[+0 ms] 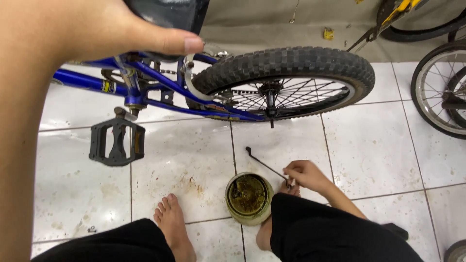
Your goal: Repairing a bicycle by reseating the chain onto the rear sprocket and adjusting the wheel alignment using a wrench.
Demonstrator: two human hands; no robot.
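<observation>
Hands first: left hand (121,29) clamps the dark saddle (167,14), steadying the blue bicycle (155,80); right hand (303,175) pinches a thin black rod (264,165) low on the floor (194,160), just right of the grease tin (249,197), near the rear wheel (286,80).

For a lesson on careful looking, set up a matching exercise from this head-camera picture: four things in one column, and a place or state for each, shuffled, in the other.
Things:
1. left hand
2. right hand
3. round tin
4. black pedal

Places or states:
A. on the white tiled floor between two bare feet, open, with dark greasy contents
B. gripping the dark bicycle saddle at the top of the picture
C. hanging below the blue bicycle frame
D. holding one end of a thin black rod low over the tiles

Pairs: 1-B, 2-D, 3-A, 4-C
</observation>
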